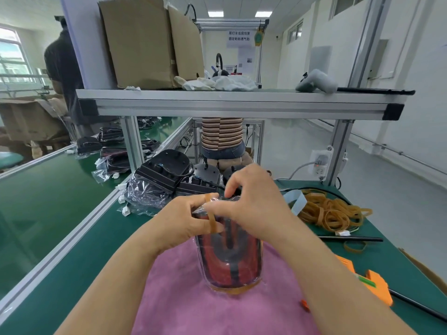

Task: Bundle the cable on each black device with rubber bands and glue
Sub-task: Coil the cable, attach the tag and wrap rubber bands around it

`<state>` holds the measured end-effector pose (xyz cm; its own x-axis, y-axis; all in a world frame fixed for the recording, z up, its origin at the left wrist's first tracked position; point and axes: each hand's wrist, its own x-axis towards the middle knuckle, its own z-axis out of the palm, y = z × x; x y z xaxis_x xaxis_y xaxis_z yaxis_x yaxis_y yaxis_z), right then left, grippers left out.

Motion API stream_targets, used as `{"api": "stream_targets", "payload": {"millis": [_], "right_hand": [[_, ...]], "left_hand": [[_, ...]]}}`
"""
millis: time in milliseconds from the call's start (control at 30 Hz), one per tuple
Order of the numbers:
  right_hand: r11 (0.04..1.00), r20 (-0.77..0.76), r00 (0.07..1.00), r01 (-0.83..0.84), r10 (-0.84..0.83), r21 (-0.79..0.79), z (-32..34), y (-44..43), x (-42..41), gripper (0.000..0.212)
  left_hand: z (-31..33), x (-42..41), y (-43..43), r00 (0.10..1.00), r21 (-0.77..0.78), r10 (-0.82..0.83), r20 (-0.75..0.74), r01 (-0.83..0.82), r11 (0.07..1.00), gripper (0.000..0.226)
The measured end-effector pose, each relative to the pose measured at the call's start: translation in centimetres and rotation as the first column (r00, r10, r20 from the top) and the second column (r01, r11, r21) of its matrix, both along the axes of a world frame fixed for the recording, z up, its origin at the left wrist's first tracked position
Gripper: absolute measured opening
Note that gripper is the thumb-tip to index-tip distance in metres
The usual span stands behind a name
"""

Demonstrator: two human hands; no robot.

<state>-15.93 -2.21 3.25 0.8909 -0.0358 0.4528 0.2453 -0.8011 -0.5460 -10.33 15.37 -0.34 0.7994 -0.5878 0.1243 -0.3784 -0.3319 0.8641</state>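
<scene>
A view from a worker's head, looking down at a green workbench (101, 250) on a factory line.

At far left a green conveyor belt (36, 201) runs away from the viewer. Further back and left of centre lies a heap of black devices (167, 172), some in crumpled clear bags.

In the centre, near the viewer, a pink cloth (183, 298) covers the bench. On it stands the black device (229, 257) now being worked on, black with red panels and wrapped in a clear bag. The left hand (183, 221) grips its top from the left, fingers curled. A tan rubber band (212, 220) is looped over those fingers, not yet on the device. The right hand (251, 201) comes in from the other side, thumb and forefinger pinched together at the top of the device, other fingers bent. A bit of black shows there. Whether the pinch holds cable or only bag film cannot be told.

To the right lie a loose pile of rubber bands (331, 211) and, nearer, an orange glue gun (372, 286).

This looks like the banding step. The next move would be to keep the gathered top tight while slipping the band off the left fingers and over it. Glue seems to come later.
</scene>
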Motion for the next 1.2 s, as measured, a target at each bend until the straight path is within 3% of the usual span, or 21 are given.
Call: {"api": "stream_targets", "payload": {"millis": [133,333,500,600,700,800,867,933,1000,1200], "right_hand": [[0.978,-0.111,0.993,0.014,-0.038,-0.206,0.1,1.7,0.1,0.046],[0.990,-0.233,0.972,-0.046,0.014,-0.135,0.7,1.7,0.5,0.034],[0.990,-0.373,0.928,-0.072,0.022,-0.121,2.0,1.4,1.4,0.045],[0.986,-0.378,0.926,-0.050,-0.014,-0.160,2.7,1.5,1.9,0.047],[0.991,-0.378,0.926,-0.029,-0.023,-0.131,2.7,1.5,2.4,0.036],[0.991,-0.351,0.934,0.013,-0.058,-0.130,2.4,1.0,2.5,0.041],[0.972,-0.295,0.950,0.035,-0.104,-0.233,2.4,0.6,2.5,0.044],[0.945,-0.231,0.965,0.048,-0.128,-0.324,2.8,0.0,2.3,0.032],[0.959,-0.209,0.971,0.053,-0.115,-0.280,3.3,-0.9,2.0,0.017],[0.994,-0.266,0.958,0.100,-0.108,-0.044,3.6,-4.9,1.5,0.028]], "left_hand": [[0.1,-0.3,-0.2,0.997,0.021,-0.021,0.071,0.019,1.000,0.047],[0.1,-0.3,-0.1,0.997,0.004,-0.057,0.044,0.057,0.998,0.037],[0.5,-0.6,-0.4,0.995,0.031,-0.073,0.071,0.071,0.997,0.036],[0.6,-0.7,-0.8,0.995,0.036,-0.076,0.072,0.074,0.997,0.042],[0.6,-0.8,-0.9,0.994,0.046,-0.058,0.092,0.054,0.998,0.042],[0.6,-0.8,-1.0,0.994,0.061,-0.046,0.100,0.040,0.997,0.047],[0.7,-0.8,-1.1,0.993,0.069,-0.065,0.100,0.058,0.996,0.049],[0.6,-0.8,-1.3,0.993,0.078,-0.079,0.090,0.072,0.994,0.051],[0.5,-0.8,-1.3,0.994,0.083,-0.065,0.084,0.058,0.995,0.057],[0.4,-0.7,-1.3,0.995,0.130,-0.034,0.090,0.022,0.991,0.059]]}}
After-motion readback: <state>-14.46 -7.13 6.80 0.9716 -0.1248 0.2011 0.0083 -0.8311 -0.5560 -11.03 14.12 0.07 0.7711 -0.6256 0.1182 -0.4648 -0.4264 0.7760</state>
